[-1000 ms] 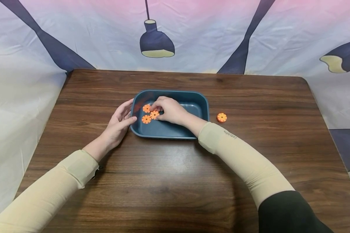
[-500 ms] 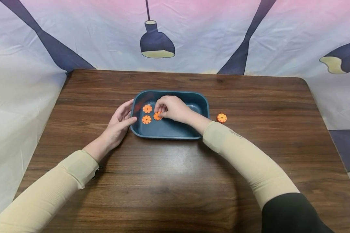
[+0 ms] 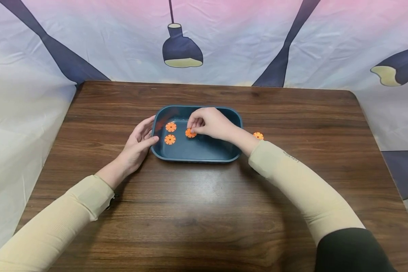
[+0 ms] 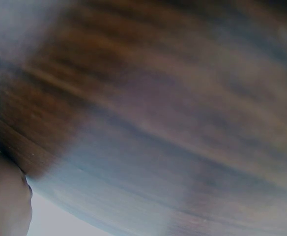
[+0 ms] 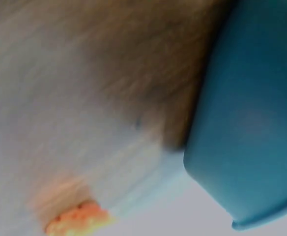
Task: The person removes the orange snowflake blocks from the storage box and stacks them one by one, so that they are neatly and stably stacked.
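A blue rectangular tray [image 3: 204, 151] rests on the table. My left hand [image 3: 136, 149] grips its left end, thumb over the rim and fingers along the outer wall. Inside the tray, my right hand [image 3: 212, 122] pinches an orange notched disc [image 3: 190, 133] between thumb and fingers. Two more orange discs, one upper [image 3: 171, 127] and one lower [image 3: 170, 139], lie flat at the tray's left side. Outside, just right of the tray, another orange piece [image 3: 258, 135] sits on the table, partly hidden by my right forearm; the right wrist view shows an orange piece [image 5: 79, 220] beside the tray's wall [image 5: 246, 118].
The brown wooden table [image 3: 197, 211] extends around the tray on every side. Behind it hangs a pale cloth [image 3: 231, 45] printed with dark lamps. The left wrist view holds mostly blurred table surface [image 4: 148, 98].
My right hand has moved to the right inside the tray, and the pinched disc has come away from the two at the left. My left hand has stayed on the tray's end.
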`<state>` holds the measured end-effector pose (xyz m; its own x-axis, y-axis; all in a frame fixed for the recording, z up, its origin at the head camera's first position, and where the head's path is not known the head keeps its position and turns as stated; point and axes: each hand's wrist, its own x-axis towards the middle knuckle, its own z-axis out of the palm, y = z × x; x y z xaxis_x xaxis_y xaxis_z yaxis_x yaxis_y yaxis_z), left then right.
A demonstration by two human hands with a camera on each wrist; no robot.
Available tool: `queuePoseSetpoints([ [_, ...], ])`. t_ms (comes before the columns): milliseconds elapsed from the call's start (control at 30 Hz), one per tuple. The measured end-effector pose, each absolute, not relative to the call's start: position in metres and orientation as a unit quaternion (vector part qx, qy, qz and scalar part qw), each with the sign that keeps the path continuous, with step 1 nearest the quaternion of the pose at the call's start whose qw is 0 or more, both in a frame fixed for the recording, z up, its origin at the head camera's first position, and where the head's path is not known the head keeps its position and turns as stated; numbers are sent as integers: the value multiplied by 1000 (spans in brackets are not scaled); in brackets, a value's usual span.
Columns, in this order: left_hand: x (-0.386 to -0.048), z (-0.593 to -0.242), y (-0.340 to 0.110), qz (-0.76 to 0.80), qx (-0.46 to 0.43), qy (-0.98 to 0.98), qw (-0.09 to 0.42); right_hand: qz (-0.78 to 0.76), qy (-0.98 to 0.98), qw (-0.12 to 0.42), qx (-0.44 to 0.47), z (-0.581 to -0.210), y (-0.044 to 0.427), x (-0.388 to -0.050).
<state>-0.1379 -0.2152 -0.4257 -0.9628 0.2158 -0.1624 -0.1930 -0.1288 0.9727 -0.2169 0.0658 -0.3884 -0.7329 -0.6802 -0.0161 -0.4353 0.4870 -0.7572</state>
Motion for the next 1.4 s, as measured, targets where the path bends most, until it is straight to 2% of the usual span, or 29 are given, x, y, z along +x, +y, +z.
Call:
queuePoseSetpoints([
  [767,-138,-427,-217,754,12,643,135,-458,846,91,-258,-364,151,-209],
  [1100,-138,-426,-215,753,10,643,138,-482,852,76,-188,-367,192,-206],
  [1400,-138,-426,-216,757,9,639,137,-478,865,87,-130,-373,222,-201],
])
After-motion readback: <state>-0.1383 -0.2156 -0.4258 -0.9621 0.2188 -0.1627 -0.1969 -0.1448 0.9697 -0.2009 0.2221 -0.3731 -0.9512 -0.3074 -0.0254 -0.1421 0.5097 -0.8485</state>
